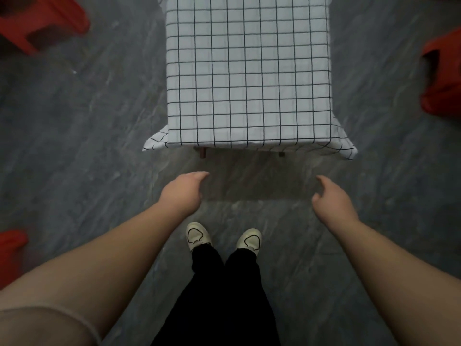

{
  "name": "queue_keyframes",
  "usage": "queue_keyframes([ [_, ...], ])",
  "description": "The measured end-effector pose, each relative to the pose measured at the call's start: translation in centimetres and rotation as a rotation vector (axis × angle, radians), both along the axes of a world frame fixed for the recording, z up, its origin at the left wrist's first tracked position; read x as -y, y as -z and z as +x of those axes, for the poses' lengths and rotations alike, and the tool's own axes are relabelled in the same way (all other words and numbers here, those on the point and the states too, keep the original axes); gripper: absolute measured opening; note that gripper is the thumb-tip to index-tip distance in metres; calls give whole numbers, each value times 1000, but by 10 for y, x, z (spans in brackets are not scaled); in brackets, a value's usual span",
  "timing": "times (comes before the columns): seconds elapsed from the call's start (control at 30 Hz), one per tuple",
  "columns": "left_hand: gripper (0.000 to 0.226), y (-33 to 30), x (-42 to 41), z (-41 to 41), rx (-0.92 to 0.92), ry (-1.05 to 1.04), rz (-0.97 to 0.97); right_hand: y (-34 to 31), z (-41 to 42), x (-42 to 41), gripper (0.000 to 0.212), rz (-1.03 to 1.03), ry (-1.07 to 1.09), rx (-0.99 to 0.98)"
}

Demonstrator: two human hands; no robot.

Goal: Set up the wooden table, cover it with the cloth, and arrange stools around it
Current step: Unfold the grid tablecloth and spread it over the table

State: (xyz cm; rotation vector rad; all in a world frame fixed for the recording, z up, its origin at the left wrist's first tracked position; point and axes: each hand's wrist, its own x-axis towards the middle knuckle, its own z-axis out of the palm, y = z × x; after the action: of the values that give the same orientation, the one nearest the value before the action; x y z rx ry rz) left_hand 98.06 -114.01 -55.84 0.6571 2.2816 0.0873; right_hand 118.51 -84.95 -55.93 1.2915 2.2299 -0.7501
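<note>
A white cloth with a black grid (pixel 247 71) lies over the table ahead of me, its corners hanging at the near left and near right. Two dark table legs (pixel 203 152) peek out under the near edge. My left hand (pixel 183 191) and my right hand (pixel 331 198) hover above the floor just short of the table, fingers loosely curled, holding nothing. A red stool (pixel 37 23) stands at the far left, another red stool (pixel 442 73) at the right edge, and part of a third red stool (pixel 11 248) shows at the lower left.
Grey marbled floor (pixel 87 146) surrounds the table. My feet in white shoes (pixel 198 236) and black trousers stand directly below my hands, close to the table's near edge.
</note>
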Motion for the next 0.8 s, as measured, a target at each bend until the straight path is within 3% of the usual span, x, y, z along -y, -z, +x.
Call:
queue_keyframes([
  [0.4, 61, -44, -101, 2, -27, 220, 152, -58, 1, -34, 59, 31, 54, -149],
  [0.63, 64, -30, -213, 27, -80, 334, 260, -37, 2, -91, 62, -11, -40, -183],
  [0.8, 84, 0, -283, 36, -188, 413, 180, 1, -13, -134, 77, -51, -212, -180],
])
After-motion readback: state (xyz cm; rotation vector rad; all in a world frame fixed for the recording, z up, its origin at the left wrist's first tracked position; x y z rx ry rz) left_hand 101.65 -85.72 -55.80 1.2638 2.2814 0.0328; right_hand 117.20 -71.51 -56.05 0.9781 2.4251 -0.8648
